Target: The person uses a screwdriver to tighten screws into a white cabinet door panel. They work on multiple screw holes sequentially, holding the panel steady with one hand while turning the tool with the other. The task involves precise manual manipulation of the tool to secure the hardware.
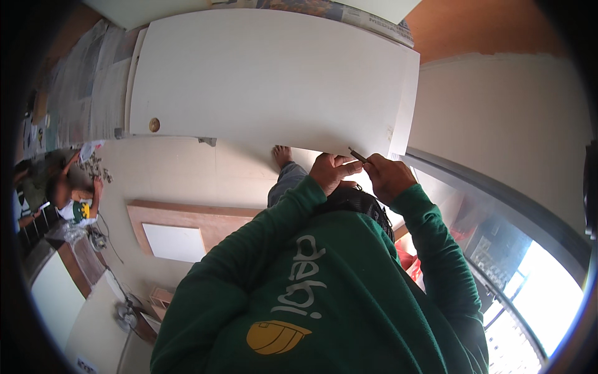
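1. We saw the right hand (pixel 391 177) with its grip closed around a thin, dark tool (pixel 357 156), whose tip stuck out toward the upper left.
2. We found that tool just beside the near edge of a large white panel (pixel 268 75), close to the panel's right-hand corner.
3. We saw the left hand (pixel 330 172) right next to the right one, fingers bent; we could not tell whether its grip had hold of anything.
4. We noted a round brown spot (pixel 154 124) near the panel's left corner, and a covered worktop (pixel 93 81) beyond its left side.
5. Below, we saw a bare foot (pixel 283 156) on the pale floor (pixel 237 165), and a white sheet (pixel 174 242) on a brown board (pixel 180 213).
6. Far left, we saw another person (pixel 78 194).
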Motion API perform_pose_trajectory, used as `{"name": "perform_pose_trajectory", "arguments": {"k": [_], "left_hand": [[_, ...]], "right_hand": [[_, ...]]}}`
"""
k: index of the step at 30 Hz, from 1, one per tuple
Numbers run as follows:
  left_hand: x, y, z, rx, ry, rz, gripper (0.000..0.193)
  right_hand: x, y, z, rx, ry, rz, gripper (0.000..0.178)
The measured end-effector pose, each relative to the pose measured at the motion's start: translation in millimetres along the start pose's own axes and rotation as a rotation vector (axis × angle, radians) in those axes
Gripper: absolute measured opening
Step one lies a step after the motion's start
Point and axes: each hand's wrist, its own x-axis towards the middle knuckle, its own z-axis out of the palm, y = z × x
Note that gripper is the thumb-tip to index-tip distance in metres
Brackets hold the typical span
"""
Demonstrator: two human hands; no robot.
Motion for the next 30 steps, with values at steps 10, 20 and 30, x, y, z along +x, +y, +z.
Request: {"name": "perform_pose_trajectory", "arguments": {"k": [10, 20, 30], "left_hand": [[3, -27, 34, -0.098, 0.293, 0.212, 0.048], [7, -51, 70, -0.194, 0.522, 0.47, 0.043], [16, -57, 72, -0.183, 0.538, 0.459, 0.047]], "right_hand": [[21, 33, -28, 0.015, -0.026, -0.302, 0.026], [48, 38, -39, -0.324, -0.249, -0.44, 0.034], [65, 37, -48, -0.342, -0.307, -0.528, 0.036]]}}
